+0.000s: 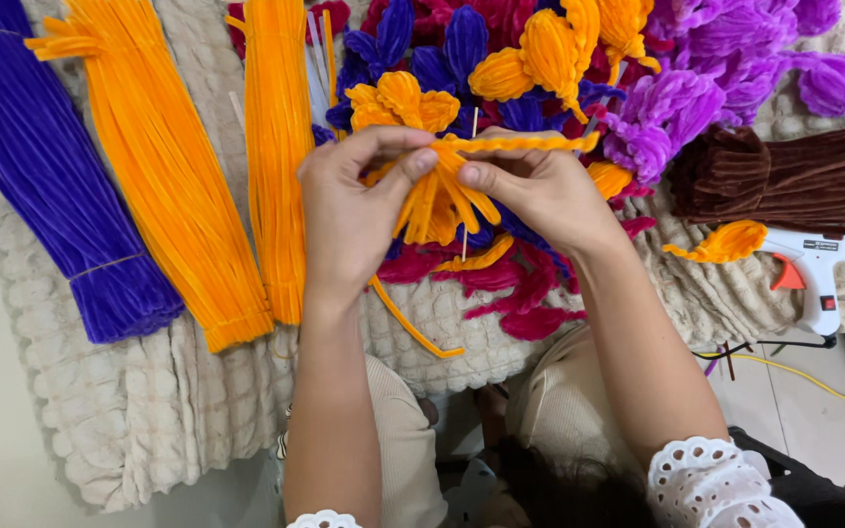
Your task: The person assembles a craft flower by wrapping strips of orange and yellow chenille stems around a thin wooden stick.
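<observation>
At the centre of the frame a half-made orange pipe-cleaner flower [437, 200] is held between both hands above a cream knitted blanket [149, 411]. The left hand [354, 210] is closed in a pinch on the gathered top of the folded orange loops, thumb against forefinger, while the right hand [540, 191] is pinched on a single orange pipe cleaner [525, 143] that is stretched sideways across the top of the bundle, towards the upper right. A thin pale stick [465, 240] is seen running down through the bundle. Judged from this, the petals are already folded and gathered, the binding strand appears only begun, and the loops are not yet spread into the rounded form shown by the finished orange flowers [403, 103] lying just above. Many purple, blue and magenta blooms are heaped across the top of the frame, so much of the work seems done. Unused stock is laid at the left: bundles of orange stems [173, 186] and a purple bundle [51, 186]. A brown bundle [794, 181] and a white glue gun [814, 269] are placed at the right.
</observation>
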